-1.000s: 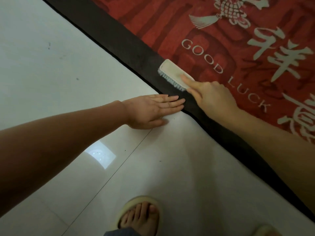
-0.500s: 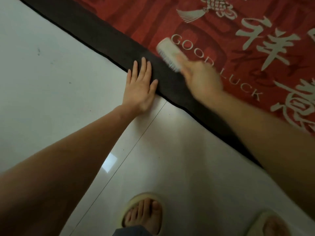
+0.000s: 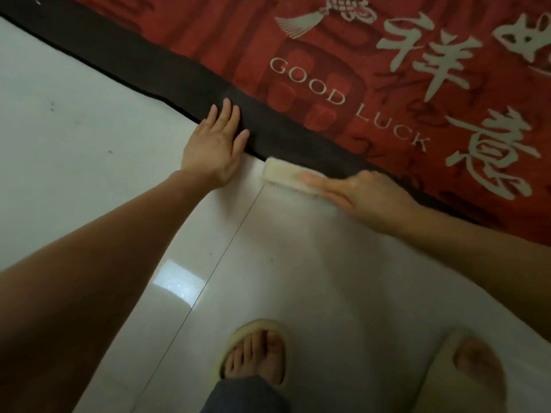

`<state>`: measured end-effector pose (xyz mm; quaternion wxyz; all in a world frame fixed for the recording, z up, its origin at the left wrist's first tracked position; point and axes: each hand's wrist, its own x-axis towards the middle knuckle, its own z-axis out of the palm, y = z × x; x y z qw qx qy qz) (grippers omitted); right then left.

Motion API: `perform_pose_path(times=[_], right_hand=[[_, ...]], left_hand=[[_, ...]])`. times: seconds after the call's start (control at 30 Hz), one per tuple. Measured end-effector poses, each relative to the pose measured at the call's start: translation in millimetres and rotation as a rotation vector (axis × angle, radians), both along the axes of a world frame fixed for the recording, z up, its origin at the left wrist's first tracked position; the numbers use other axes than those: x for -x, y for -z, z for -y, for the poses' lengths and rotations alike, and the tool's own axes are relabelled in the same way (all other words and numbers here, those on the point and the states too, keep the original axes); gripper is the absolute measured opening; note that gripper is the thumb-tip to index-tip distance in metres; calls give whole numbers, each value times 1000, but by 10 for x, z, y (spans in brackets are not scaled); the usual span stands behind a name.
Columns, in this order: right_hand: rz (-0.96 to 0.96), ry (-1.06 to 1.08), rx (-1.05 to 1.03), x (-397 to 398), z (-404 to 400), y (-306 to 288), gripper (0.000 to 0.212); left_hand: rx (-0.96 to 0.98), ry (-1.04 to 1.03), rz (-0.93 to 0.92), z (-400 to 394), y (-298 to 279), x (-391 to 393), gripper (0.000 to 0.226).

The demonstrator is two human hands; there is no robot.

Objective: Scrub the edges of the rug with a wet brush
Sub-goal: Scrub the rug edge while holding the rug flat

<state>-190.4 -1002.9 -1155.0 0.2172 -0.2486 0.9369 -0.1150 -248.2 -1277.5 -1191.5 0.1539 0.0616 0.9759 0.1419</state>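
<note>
Rug point(image 3: 372, 70): red, pale lettering reading GOOD LUCK, dark border point(image 3: 167, 73) running from upper left to right; upper and right parts cut off by frame.
Left hand point(image 3: 216, 144): flat, fingers straight and spread, fingertips on dark border, palm on white floor point(image 3: 74, 129).
Right hand point(image 3: 369, 195): gripping brush, forefinger laid along its back; blurred, remaining fingers hard to make out.
Brush point(image 3: 286, 175): pale, oblong, lying at outer edge of border, just right of left hand, not touching it; bristles blurred, wetness not discernible.
Hands apart, brush between.
Feet in pale slippers point(image 3: 253, 329) at bottom edge; right one cut off.
Trouser hem point(image 3: 238, 394): dark, partly out of frame.
No containers visible.
</note>
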Motion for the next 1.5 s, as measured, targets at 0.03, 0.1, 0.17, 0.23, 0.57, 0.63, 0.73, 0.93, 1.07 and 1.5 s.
perform_pose_path(times=[0.03, 0.1, 0.17, 0.23, 0.57, 0.63, 0.73, 0.93, 1.07, 1.5], right_hand=[[-60, 131, 57, 55, -83, -6, 44], [-110, 307, 121, -47, -69, 133, 44], [30, 192, 177, -503, 151, 263, 47], [27, -57, 229, -811, 224, 233, 50], [-3, 20, 94, -417, -265, 36, 44], [-141, 103, 48, -175, -498, -25, 45], [-203, 480, 111, -229, -618, 108, 45], [-211, 312, 126, -496, -973, 36, 44], [-164, 452, 182, -804, -845, 182, 45], [-209, 442, 148, -1030, -1279, 121, 45]], left_hand=[[30, -6, 25, -62, -20, 8, 60], [112, 32, 84, -240, -72, 13, 61], [163, 56, 145, -354, -119, 11, 59], [157, 49, 162, -386, -145, 52, 56], [160, 156, 75, -643, -2, 17, 67], [192, 126, 94, -731, -11, 21, 67], [187, 115, 105, -770, -19, 26, 68], [198, 106, 102, -887, -47, -18, 71], [136, 304, 10, -1043, 14, -126, 68], [99, 432, -104, -1208, 107, -172, 60]])
